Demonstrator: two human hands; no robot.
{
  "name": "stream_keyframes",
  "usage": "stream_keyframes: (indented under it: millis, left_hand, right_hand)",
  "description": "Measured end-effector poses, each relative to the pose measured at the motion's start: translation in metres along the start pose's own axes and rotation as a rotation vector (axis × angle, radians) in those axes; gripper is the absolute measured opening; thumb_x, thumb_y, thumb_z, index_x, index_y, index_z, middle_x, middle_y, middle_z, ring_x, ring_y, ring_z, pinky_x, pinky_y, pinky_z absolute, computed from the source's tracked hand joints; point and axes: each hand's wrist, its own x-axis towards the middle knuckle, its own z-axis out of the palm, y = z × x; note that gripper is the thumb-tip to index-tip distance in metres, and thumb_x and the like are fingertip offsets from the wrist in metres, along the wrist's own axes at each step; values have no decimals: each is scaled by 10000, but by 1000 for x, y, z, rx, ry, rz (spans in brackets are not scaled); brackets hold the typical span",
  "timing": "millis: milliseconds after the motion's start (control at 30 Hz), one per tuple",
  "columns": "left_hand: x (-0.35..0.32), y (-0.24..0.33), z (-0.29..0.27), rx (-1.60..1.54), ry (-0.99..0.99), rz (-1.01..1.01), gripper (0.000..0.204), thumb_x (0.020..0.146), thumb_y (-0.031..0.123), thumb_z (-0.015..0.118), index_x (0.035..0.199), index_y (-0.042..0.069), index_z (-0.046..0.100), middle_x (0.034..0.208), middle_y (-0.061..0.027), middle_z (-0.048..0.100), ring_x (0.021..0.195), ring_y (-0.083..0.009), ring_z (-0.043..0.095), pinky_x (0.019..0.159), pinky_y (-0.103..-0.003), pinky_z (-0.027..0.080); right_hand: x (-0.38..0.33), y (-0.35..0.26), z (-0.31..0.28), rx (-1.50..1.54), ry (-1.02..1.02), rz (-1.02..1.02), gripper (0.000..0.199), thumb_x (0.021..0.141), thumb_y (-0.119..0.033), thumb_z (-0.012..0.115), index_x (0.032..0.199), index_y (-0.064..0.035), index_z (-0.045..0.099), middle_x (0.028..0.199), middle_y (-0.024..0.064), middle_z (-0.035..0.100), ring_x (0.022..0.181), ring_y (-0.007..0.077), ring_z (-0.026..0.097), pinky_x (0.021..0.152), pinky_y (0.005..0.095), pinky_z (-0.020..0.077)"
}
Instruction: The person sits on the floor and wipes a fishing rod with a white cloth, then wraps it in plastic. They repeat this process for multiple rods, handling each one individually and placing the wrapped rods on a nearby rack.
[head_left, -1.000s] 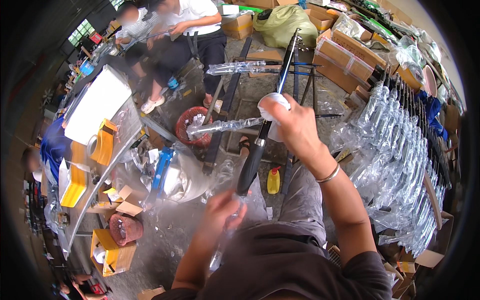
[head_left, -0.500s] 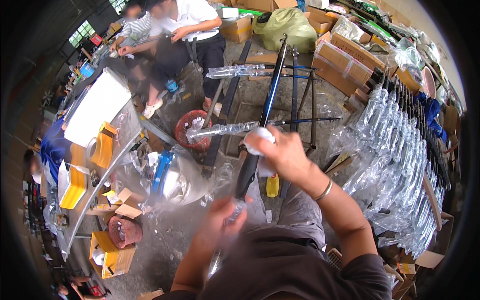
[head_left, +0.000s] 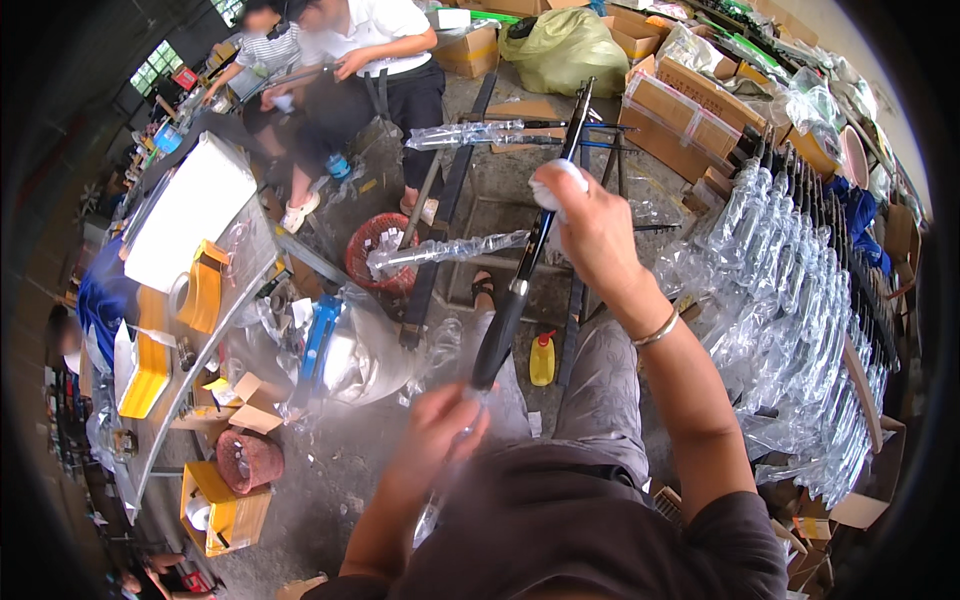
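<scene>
A dark fishing rod (head_left: 497, 345) slants up and away from my lap, its black handle toward me. My left hand (head_left: 440, 425), slightly blurred, is closed around the handle's lower end, where clear plastic shows below the fingers. Higher up, my right hand (head_left: 600, 225) is closed on a white cloth (head_left: 553, 183) wrapped against the rod's shaft. Beyond it, a plastic-sleeved rod (head_left: 450, 252) lies across a metal stand (head_left: 436, 270). More rods with sleeved handles (head_left: 470, 135) rest farther back on that stand.
Many plastic-sleeved rods (head_left: 800, 320) lean in a row on the right. A yellow bottle (head_left: 543, 360) stands between my legs. A red basket (head_left: 368, 272) is left of the stand. A worktable (head_left: 225, 320) runs along the left. Two people (head_left: 375, 60) handle rods at the back left.
My right hand has slid the cloth up and away along the rod, uncovering a silver ring above the handle. My left hand stays at the lower end.
</scene>
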Motion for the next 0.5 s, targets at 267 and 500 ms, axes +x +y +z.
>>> stream_keyframes:
  millis: [267, 500]
  left_hand:
    - [22, 7, 8, 337, 242, 222, 394, 901, 77, 574, 1277, -4, 491, 724, 19, 528, 551, -20, 430, 474, -181, 345]
    - [31, 11, 12, 637, 370, 515, 350, 870, 44, 609, 1199, -45, 528, 800, -19, 566, 687, -50, 478, 608, -204, 411]
  right_hand:
    - [-16, -16, -8, 507, -296, -72, 500, 702, 109, 555, 1164, -81, 540, 1066, 171, 614, 976, 272, 624, 843, 323, 492]
    - [-50, -18, -13, 1488, -79, 605, 377, 930, -252, 565, 1232, -52, 461, 1004, 27, 560, 932, 117, 531, 835, 252, 420]
